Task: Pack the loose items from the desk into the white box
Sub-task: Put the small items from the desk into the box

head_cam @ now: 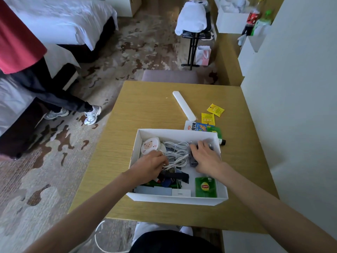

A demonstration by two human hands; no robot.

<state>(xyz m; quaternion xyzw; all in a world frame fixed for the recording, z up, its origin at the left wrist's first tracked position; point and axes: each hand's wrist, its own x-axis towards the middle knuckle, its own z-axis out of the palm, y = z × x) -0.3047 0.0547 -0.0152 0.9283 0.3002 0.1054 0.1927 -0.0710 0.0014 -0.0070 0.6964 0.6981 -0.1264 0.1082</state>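
Inside rectangular white box (pixel 182 133), both hands, coiled white cables (pixel 177 154)

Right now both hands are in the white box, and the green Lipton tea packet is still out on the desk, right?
Not quite. The head view shows the green Lipton tea packet already inside the white box, in its near right corner. The left hand and right hand are both in the box, as you said.

Patterned carpet (pixel 127 42), white-sheeted bed (pixel 60 21), wooden desk (pixel 145 110) beside a white wall (pixel 300 88)
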